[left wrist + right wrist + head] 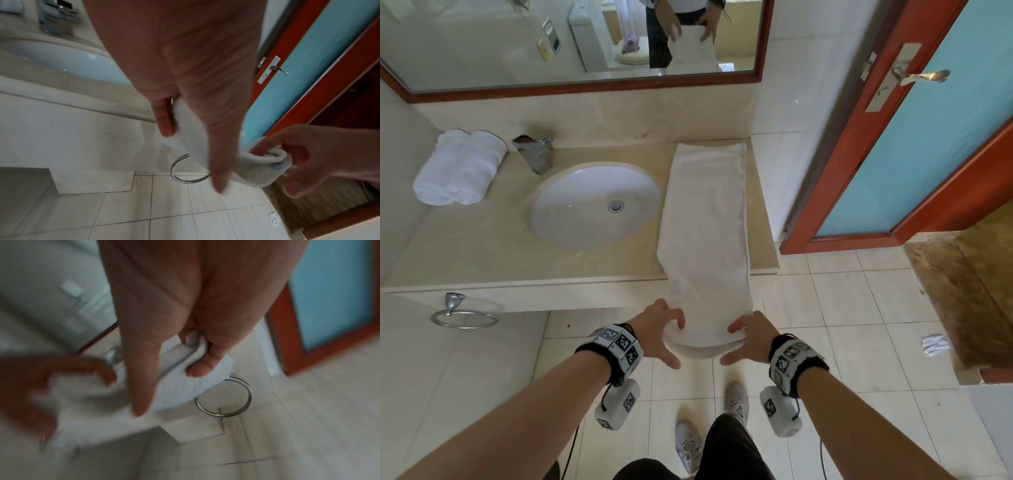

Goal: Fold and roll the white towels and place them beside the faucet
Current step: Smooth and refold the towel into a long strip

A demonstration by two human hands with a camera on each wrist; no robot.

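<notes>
A long white towel (705,219), folded into a narrow strip, lies on the counter right of the sink and hangs over the front edge. Its near end is curled into the start of a roll. My left hand (664,330) grips the left side of that rolled end, fingers curled over the top. My right hand (748,337) grips the right side the same way. In the left wrist view my left hand (185,116) and the other hand both hold the rolled towel (257,170). My right hand (197,353) pinches the towel (185,389). The faucet (534,154) stands behind the sink.
Two rolled white towels (460,168) lie left of the faucet. The oval sink (595,205) sits mid-counter. A chrome towel ring (464,315) hangs under the counter edge. A red-framed blue door (914,130) is at the right. A mirror (571,41) hangs above.
</notes>
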